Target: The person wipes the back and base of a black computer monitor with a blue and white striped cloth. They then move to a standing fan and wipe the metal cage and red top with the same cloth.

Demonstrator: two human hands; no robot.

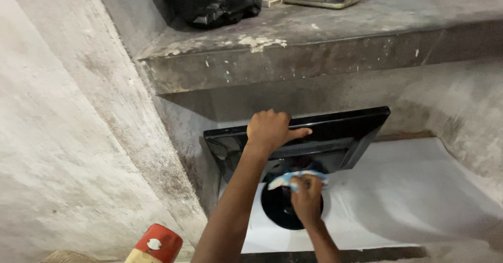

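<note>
A black flat monitor stands on a round black base in a concrete niche, seen from behind and above. My left hand grips the monitor's top edge near its left end. My right hand is lower, over the base and behind the screen, shut on a light blue and white cloth pressed near the stand's neck.
White sheeting covers the niche floor under the monitor. A concrete shelf juts out above, bearing a black plastic bag and a flat phone-like slab. Rough wall rises on the left. A red-capped object sits at bottom left.
</note>
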